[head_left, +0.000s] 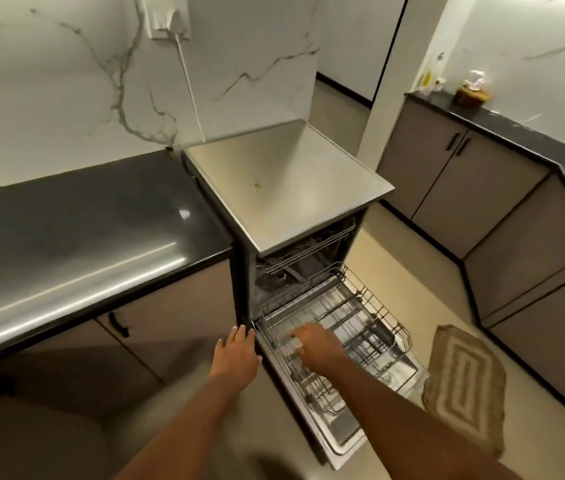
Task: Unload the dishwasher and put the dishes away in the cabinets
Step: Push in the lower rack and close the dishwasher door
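Observation:
The dishwasher [284, 188] stands open with its door [343, 441] folded down flat. Its lower wire rack [374, 306] is pulled out over the door and looks bare of dishes. The upper rack [309, 251] sits partly inside the machine. My right hand [321, 344] reaches down into the left part of the lower rack, fingers curled, with a small pale blurred thing at the fingertips. My left hand [237, 355] hovers flat with fingers spread beside the dishwasher's left front edge, holding nothing.
A black countertop [66, 230] runs to the left, with a cabinet door and black handle [118, 323] below it. A patterned rug [464, 382] lies on the floor right of the door. More cabinets [447, 174] line the right wall, with a basket [471, 93] on their counter.

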